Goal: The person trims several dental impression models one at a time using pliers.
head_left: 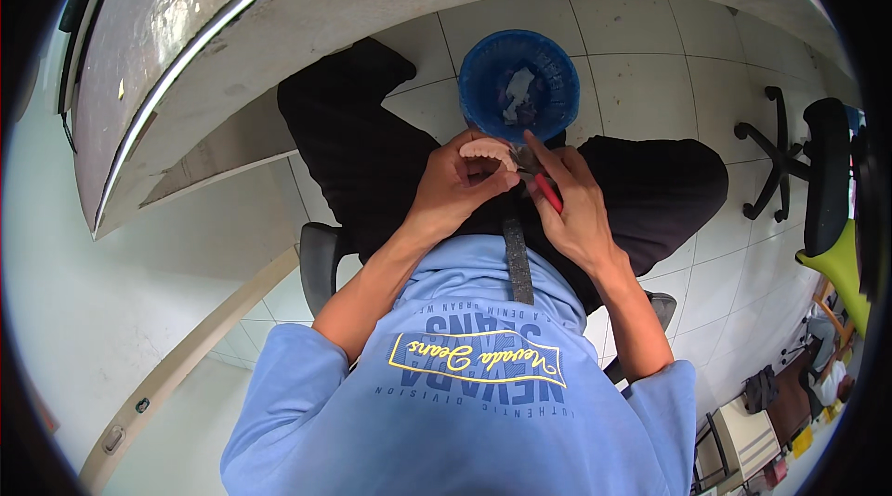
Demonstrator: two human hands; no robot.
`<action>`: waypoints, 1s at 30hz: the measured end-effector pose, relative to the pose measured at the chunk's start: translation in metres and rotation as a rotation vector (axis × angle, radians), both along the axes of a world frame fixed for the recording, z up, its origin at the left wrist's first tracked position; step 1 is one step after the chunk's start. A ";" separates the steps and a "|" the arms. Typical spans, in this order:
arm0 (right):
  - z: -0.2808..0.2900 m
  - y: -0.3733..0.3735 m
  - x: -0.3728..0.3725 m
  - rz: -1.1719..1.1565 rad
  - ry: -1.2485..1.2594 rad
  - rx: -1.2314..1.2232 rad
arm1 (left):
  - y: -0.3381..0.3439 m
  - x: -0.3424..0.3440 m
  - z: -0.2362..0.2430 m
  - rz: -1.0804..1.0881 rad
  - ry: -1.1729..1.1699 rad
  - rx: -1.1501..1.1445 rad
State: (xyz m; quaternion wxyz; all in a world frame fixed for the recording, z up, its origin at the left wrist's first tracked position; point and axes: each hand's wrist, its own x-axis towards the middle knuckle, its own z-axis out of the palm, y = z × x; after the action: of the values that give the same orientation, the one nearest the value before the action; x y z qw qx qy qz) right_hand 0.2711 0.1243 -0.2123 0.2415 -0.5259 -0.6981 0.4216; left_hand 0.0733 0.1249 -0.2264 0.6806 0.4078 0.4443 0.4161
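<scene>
In the head view, at frame centre, a pale denture-like cast (487,150) is gripped in the left hand (455,185), while red-handled pliers (542,185) are clasped in the right hand (576,208), just below a blue basket (518,83). A slip could be caused by pressure, and the cast might be chipped or dropped.

Person in a light blue short-sleeved T-shirt (483,403) with yellow and navy print, black trousers (372,152), and bare forearms.
</scene>
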 end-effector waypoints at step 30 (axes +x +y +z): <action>0.006 0.004 0.005 0.171 -0.081 -0.148 | -0.010 0.005 -0.006 -0.070 0.327 0.057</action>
State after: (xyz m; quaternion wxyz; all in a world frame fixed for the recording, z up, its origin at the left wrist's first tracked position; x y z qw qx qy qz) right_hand 0.2765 0.1282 -0.2060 0.1369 -0.4974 -0.7164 0.4696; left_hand 0.0779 0.1146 -0.2320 0.6015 0.5043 0.5228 0.3325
